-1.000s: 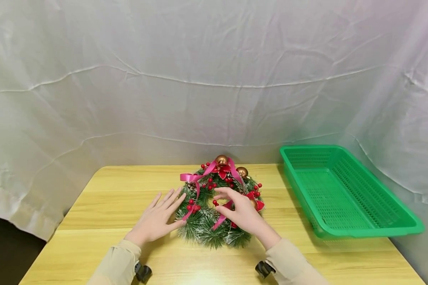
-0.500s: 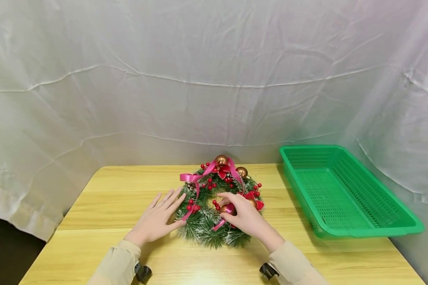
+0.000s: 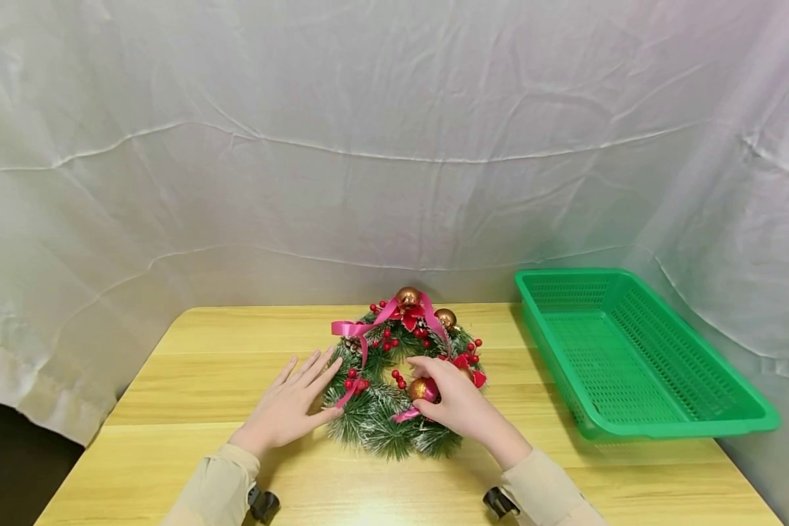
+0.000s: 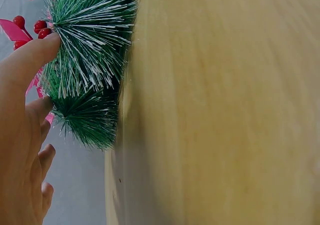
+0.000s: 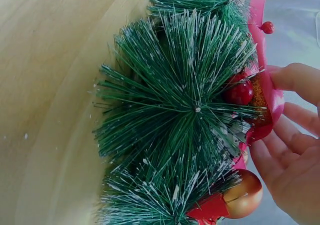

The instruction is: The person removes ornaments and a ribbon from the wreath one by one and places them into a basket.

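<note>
A green Christmas wreath (image 3: pixel 394 431) with snow-tipped needles lies on the table, trimmed with red berries (image 3: pixel 356 382), gold balls (image 3: pixel 408 296) and a pink ribbon (image 3: pixel 351 328). My left hand (image 3: pixel 288 410) lies with spread fingers at the wreath's left side; the left wrist view shows its thumb (image 4: pixel 47 45) touching the needles. On the lower right of the wreath, my right hand (image 3: pixel 459 398) holds a gold glitter Christmas ball (image 3: pixel 421 389) between thumb and fingers. Pink ribbon (image 5: pixel 272 97) drapes over that ball in the right wrist view, under the fingertips. The palm hides part of the wreath.
To the right, a green plastic basket (image 3: pixel 581 409) with perforated sides stands on the wooden table (image 3: pixel 191 372), overhanging its right edge. A pale cloth curtain (image 3: pixel 368 190) hangs behind and at both sides.
My right hand has shifted slightly right and down. The glitter ball shows between its fingers where ribbon lay before, and the ribbon end has slid lower. My left hand stays put.
</note>
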Motion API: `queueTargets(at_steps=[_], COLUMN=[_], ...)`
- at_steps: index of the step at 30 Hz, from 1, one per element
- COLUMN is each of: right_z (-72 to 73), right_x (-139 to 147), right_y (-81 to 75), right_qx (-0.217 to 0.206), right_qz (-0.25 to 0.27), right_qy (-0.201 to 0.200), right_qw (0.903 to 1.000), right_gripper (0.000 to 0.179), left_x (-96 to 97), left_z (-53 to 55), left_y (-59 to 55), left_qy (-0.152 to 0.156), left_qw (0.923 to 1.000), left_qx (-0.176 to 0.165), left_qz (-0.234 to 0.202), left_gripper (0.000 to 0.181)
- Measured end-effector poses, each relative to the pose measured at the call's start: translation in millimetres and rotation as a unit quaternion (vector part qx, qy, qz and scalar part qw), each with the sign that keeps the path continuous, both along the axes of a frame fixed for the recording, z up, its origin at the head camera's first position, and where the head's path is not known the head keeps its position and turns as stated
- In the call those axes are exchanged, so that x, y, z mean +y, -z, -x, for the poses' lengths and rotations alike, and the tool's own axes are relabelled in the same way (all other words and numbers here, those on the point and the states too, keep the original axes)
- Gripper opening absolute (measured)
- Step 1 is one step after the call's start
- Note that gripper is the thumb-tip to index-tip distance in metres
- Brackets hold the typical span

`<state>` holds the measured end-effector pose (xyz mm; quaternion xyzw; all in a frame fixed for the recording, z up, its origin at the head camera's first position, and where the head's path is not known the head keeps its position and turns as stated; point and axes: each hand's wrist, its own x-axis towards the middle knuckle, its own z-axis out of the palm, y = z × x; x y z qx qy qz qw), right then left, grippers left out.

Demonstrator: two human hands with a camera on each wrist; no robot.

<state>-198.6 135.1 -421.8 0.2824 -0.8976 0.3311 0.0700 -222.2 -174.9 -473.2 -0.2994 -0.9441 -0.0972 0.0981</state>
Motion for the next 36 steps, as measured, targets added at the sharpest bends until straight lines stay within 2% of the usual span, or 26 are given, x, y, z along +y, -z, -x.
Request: queueTargets(at_steps=[6,12,20,28,36], right_z=[-1.9,-2.3,-3.3,-2.2,-6.0], right_x=[0.8,0.4,0.7,3.1,3.5], right_y=[-0.2,-1.0,-4.3,-6.5,-5.3], right_qx=[-0.008,0.004,0.007,0.026,-0.007], right_qz=[-0.006,-0.015,0.032,0.065,0.067], right_qy=[0.004,-0.004,-0.039,-0.047,-0.034], right_qw=[0.9999,0.9999,0.9987,0.9964,0.9972], right_gripper=[0.065,0.068,0.069,0.066,0.068], left_x=[0.2,-0.3,-0.5,-0.8,-1.0], left_z=[-0.1,0.1,0.4,1.6,0.6], left_y=[0.1,1.7,2.7,2.8,3.2], left_qy=[0.0,-0.003,-0.002,0.002,-0.001], left_qw=[1.0,1.0,1.0,1.0,1.0], left_qx=[-0.002,-0.009,-0.008,-0.001,-0.009], left_qz=[-0.003,-0.002,-0.002,-0.001,-0.001], left_gripper=[0.082,0.082,0.082,0.082,0.082])
